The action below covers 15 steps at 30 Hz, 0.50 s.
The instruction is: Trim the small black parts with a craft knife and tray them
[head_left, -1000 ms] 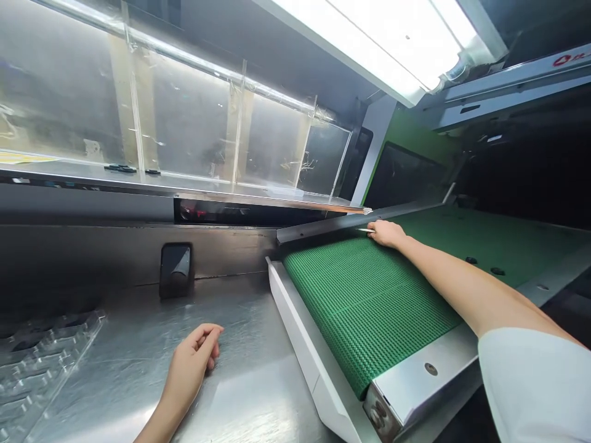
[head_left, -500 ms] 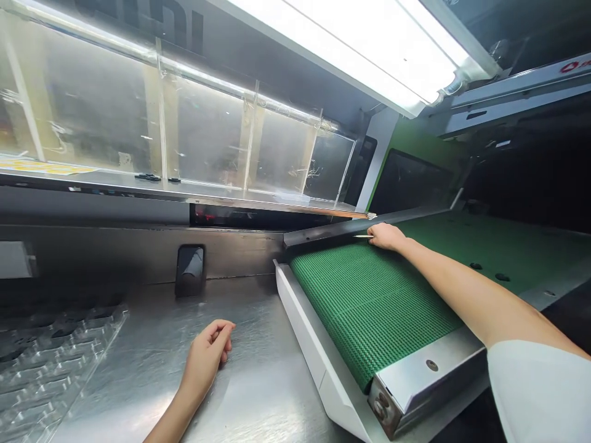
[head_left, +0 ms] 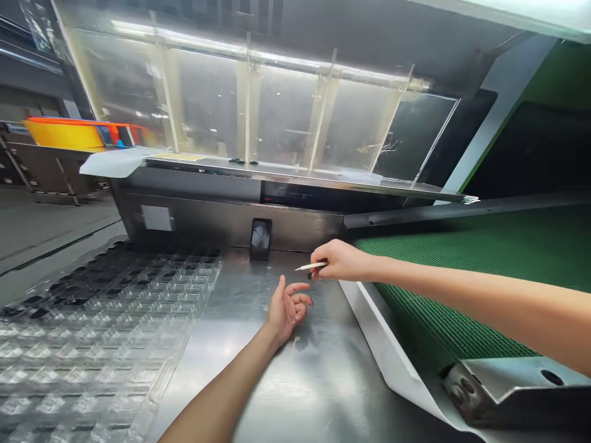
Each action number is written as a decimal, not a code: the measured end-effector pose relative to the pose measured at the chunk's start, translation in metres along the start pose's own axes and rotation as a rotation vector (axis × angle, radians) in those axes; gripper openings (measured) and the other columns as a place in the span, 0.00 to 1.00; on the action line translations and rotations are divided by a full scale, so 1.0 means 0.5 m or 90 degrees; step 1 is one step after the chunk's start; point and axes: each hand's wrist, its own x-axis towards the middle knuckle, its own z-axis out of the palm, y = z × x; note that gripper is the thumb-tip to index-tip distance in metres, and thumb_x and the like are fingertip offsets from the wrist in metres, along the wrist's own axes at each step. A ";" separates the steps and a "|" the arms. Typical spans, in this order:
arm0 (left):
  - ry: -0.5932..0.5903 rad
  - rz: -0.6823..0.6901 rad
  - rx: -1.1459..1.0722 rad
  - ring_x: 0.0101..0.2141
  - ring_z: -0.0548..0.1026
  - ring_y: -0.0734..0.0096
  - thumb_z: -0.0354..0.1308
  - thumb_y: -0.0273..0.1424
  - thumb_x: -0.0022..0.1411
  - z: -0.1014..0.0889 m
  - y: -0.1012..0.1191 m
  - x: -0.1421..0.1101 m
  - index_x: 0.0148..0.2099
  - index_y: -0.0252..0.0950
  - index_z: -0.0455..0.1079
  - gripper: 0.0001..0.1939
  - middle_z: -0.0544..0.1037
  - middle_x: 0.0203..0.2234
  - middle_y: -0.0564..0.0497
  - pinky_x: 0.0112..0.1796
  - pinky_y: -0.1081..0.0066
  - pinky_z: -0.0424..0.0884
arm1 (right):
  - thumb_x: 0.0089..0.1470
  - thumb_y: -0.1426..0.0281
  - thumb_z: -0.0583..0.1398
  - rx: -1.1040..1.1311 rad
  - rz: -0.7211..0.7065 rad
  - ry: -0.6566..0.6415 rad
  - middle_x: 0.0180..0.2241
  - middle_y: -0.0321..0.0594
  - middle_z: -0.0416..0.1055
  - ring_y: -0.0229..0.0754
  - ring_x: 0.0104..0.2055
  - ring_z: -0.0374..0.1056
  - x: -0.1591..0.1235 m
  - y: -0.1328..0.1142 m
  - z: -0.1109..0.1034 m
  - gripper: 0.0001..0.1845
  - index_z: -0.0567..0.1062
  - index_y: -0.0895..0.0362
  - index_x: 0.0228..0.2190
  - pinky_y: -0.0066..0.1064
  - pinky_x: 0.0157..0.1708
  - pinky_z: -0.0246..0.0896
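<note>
White stick (head_left: 310, 266) sat pinched in the right hand (head_left: 339, 260) just above the cupped, empty left hand (head_left: 286, 307), handover seemingly due, needing careful release.

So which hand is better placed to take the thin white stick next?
Left, probably: the left hand lies open, palm up, just below the stick, which the right hand pinches above the steel table.

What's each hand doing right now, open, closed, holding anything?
Left hand: open, palm up, fingers loosely curled, empty, above the steel table.
Right hand: closed on a thin white stick.
</note>
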 end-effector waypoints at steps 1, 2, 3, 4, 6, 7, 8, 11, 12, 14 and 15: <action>-0.013 -0.014 -0.018 0.13 0.57 0.77 0.42 0.63 0.67 0.004 0.004 -0.007 0.49 0.31 0.65 0.37 0.75 0.29 0.44 0.17 0.75 0.47 | 0.52 0.78 0.68 -0.007 -0.002 -0.010 0.28 0.32 0.74 0.38 0.31 0.68 0.022 -0.018 0.027 0.05 0.81 0.57 0.29 0.27 0.27 0.50; -0.013 -0.028 -0.043 0.13 0.56 0.78 0.38 0.62 0.69 0.007 0.008 -0.013 0.48 0.32 0.64 0.36 0.75 0.30 0.43 0.17 0.75 0.45 | 0.51 0.78 0.70 -0.019 0.000 -0.017 0.26 0.32 0.72 0.38 0.29 0.67 0.041 -0.032 0.051 0.05 0.80 0.57 0.28 0.28 0.26 0.48; 0.002 -0.040 -0.071 0.12 0.55 0.78 0.35 0.60 0.71 0.010 0.011 -0.019 0.47 0.33 0.64 0.34 0.75 0.30 0.43 0.16 0.76 0.44 | 0.51 0.76 0.72 -0.030 0.001 -0.021 0.26 0.32 0.72 0.38 0.29 0.66 0.057 -0.044 0.071 0.06 0.80 0.57 0.28 0.28 0.25 0.46; 0.025 -0.051 -0.096 0.12 0.54 0.79 0.34 0.58 0.72 0.012 0.014 -0.023 0.45 0.34 0.63 0.32 0.75 0.30 0.44 0.16 0.76 0.42 | 0.52 0.74 0.73 -0.036 0.001 -0.029 0.26 0.31 0.72 0.38 0.29 0.66 0.070 -0.053 0.087 0.06 0.81 0.57 0.29 0.28 0.25 0.46; 0.076 -0.069 -0.126 0.11 0.51 0.81 0.36 0.55 0.73 0.013 0.016 -0.027 0.39 0.35 0.61 0.28 0.72 0.26 0.48 0.15 0.77 0.40 | 0.53 0.71 0.75 -0.038 0.008 -0.049 0.27 0.30 0.72 0.37 0.30 0.66 0.083 -0.067 0.102 0.07 0.82 0.55 0.33 0.27 0.25 0.47; 0.091 -0.074 -0.125 0.11 0.49 0.82 0.40 0.54 0.73 0.012 0.016 -0.027 0.36 0.35 0.58 0.27 0.68 0.23 0.51 0.15 0.78 0.40 | 0.54 0.70 0.75 -0.032 0.010 -0.055 0.28 0.29 0.73 0.37 0.31 0.68 0.084 -0.071 0.100 0.08 0.83 0.55 0.35 0.26 0.26 0.48; 0.096 -0.080 -0.121 0.11 0.48 0.83 0.44 0.54 0.71 0.010 0.015 -0.025 0.33 0.36 0.55 0.26 0.64 0.20 0.54 0.15 0.78 0.39 | 0.55 0.69 0.75 -0.026 0.014 -0.052 0.30 0.28 0.74 0.37 0.34 0.69 0.080 -0.073 0.091 0.09 0.83 0.55 0.37 0.25 0.27 0.51; 0.117 -0.082 -0.105 0.11 0.46 0.84 0.57 0.51 0.64 -0.001 0.009 -0.015 0.29 0.37 0.46 0.29 0.51 0.16 0.60 0.15 0.79 0.38 | 0.64 0.69 0.70 -0.011 0.032 -0.007 0.34 0.27 0.75 0.34 0.37 0.70 0.036 -0.064 0.026 0.05 0.82 0.55 0.41 0.22 0.32 0.55; 0.124 -0.071 -0.090 0.12 0.46 0.84 0.60 0.51 0.62 -0.005 0.006 -0.012 0.29 0.37 0.45 0.30 0.49 0.16 0.60 0.15 0.80 0.38 | 0.66 0.70 0.67 -0.018 0.047 0.019 0.34 0.27 0.75 0.34 0.38 0.70 0.009 -0.053 -0.007 0.04 0.82 0.55 0.42 0.22 0.33 0.55; 0.130 -0.040 -0.040 0.13 0.46 0.84 0.64 0.54 0.57 -0.012 -0.001 -0.006 0.28 0.37 0.46 0.33 0.49 0.16 0.60 0.15 0.79 0.40 | 0.68 0.73 0.64 -0.057 0.097 0.084 0.37 0.28 0.75 0.33 0.40 0.69 -0.064 -0.017 -0.082 0.04 0.81 0.56 0.43 0.21 0.36 0.55; 0.129 -0.024 -0.006 0.13 0.46 0.84 0.65 0.56 0.54 -0.016 -0.005 -0.004 0.27 0.37 0.46 0.35 0.49 0.16 0.60 0.16 0.79 0.40 | 0.68 0.73 0.63 -0.090 0.131 0.110 0.37 0.28 0.75 0.33 0.39 0.69 -0.109 0.009 -0.122 0.04 0.81 0.56 0.43 0.22 0.36 0.54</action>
